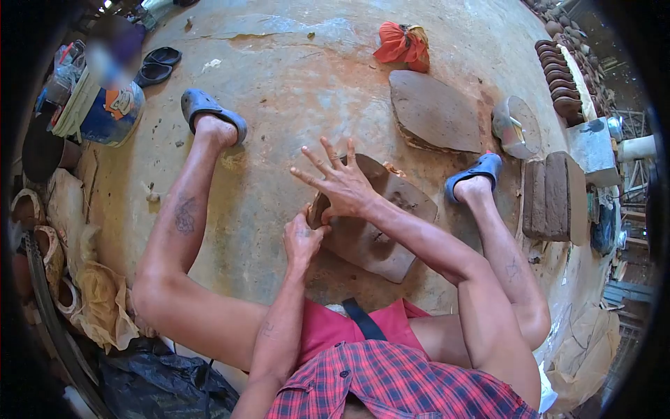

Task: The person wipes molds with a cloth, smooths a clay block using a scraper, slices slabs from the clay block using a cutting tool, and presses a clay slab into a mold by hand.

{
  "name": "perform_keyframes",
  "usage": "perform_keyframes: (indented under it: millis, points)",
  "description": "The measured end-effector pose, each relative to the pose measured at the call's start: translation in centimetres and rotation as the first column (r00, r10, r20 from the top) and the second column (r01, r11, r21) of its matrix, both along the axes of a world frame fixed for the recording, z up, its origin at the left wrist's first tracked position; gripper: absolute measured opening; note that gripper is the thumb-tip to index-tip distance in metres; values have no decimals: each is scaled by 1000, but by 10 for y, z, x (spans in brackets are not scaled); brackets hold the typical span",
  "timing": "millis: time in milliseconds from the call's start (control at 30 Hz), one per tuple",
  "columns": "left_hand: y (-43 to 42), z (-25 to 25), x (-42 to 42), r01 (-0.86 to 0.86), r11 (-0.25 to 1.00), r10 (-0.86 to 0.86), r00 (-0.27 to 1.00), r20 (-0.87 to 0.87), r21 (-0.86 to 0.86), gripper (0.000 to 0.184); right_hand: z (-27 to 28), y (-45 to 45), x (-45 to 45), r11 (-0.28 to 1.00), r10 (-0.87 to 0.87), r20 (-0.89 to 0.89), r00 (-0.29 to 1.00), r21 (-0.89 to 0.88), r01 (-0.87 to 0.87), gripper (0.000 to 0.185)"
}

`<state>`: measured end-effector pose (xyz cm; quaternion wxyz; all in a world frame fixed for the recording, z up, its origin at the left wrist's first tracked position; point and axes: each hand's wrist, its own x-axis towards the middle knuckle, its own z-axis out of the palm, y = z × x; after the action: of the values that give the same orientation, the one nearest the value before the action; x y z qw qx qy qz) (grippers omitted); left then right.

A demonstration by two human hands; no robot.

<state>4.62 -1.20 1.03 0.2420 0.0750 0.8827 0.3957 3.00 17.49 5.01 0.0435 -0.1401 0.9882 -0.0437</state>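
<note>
A dark brown, wet-looking clay slab lies on the floor between my legs, its left edge standing up in a curl. My left hand is closed on that raised left edge, thumb on the inner side. Over the upper left of the slab is my right hand, palm down with fingers spread wide and holding nothing. Its thumb points down toward the raised edge; whether it touches the clay I cannot tell. Part of the slab is hidden under my right hand and forearm.
Ahead lie a larger clay slab and a red cloth bundle. To the right are a round tub and stacked clay blocks. A blue bucket stands at left, near black sandals.
</note>
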Motion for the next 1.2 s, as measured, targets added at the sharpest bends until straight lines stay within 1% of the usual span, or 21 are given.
perform_keyframes:
  millis: [67, 167, 233, 267, 333, 367, 433, 467, 567, 633, 667, 733, 800, 867, 900, 933, 1033, 1067, 1133, 1167, 1200]
  points:
    - [-6, -3, 3, 9, 1000, -8, 1000, 11, -14, 74, 1, -5, 0, 999, 42, -3, 999, -2, -42, 144]
    - [0, 2, -4, 46, 999, -46, 998, -30, 4, 71, 1, -1, -4, 999, -52, 57, 997, 15, 51, 140]
    - [1, 8, -5, 31, 999, -28, 993, 114, -25, 73, 0, -10, 2, 995, 97, -148, 984, -10, -100, 139]
    - [-1, 7, -5, 32, 999, -29, 992, 120, -27, 73, 2, -10, 3, 995, 96, -142, 985, -13, -99, 139]
    - [-7, 6, -7, 138, 990, -137, 987, 84, -10, 81, 6, -11, 3, 986, 167, 51, 985, -7, -167, 132]
    - [-10, 5, -9, 140, 990, -138, 986, 91, -14, 81, 2, -14, 4, 986, 166, 56, 985, -13, -165, 132]
    - [-11, 8, -13, 236, 971, -237, 957, 167, 26, 87, -4, -20, 5, 959, 283, 28, 959, -22, -282, 132]
    - [-10, 12, -13, 235, 972, -236, 956, 175, 28, 87, -6, -21, 3, 959, 284, 35, 958, -24, -283, 132]
    - [-5, 18, -13, 213, 977, -212, 951, 226, 23, 90, -17, -14, -6, 978, 208, 29, 978, 6, -208, 134]
    - [-5, 10, -7, 201, 978, -199, 979, 33, -56, 84, -29, -2, -16, 988, 153, -117, 981, 22, -152, 141]
    - [-4, 6, -5, 202, 978, -200, 979, 37, -58, 84, -20, 3, -21, 988, 153, -115, 982, 19, -152, 141]
    - [-3, 1, -5, 177, 983, -182, 978, -106, -58, 78, -3, 20, -23, 996, -85, 80, 993, 27, 83, 143]
    - [-2, 2, -3, 165, 984, -171, 979, -112, -67, 74, -9, 33, -14, 992, -118, 90, 989, 50, 114, 148]
    - [-1, 1, -1, 152, 985, -160, 981, -114, -75, 71, -17, 46, 0, 930, -367, 15, 930, -28, 367, 149]
    - [-2, 0, 0, 143, 987, -151, 980, -131, -69, 70, -18, 52, 7, 885, -466, 32, 884, -4, 466, 150]
    - [-1, -1, -1, 135, 989, -143, 977, -156, -61, 69, -19, 58, 14, 884, -467, 31, 884, -3, 467, 150]
    - [0, 1, -2, 118, 992, -123, 983, -133, -43, 68, -25, 68, 34, 662, -742, 60, 667, -84, 744, 151]
    - [0, 0, -2, 117, 992, -121, 983, -141, -37, 68, -25, 66, 36, 663, -742, 50, 668, -85, 743, 151]
    - [2, 1, -2, 103, 993, -111, 978, -176, -53, 66, -23, 60, 36, 600, -788, 90, 609, -109, 793, 148]
    - [5, 3, -3, 108, 993, -116, 976, -182, -51, 66, -19, 56, 36, 648, -755, 44, 654, -94, 756, 146]
    - [9, 3, -5, 70, 995, -82, 980, -184, -71, 61, -17, 60, 34, 644, -760, 37, 649, -97, 759, 146]
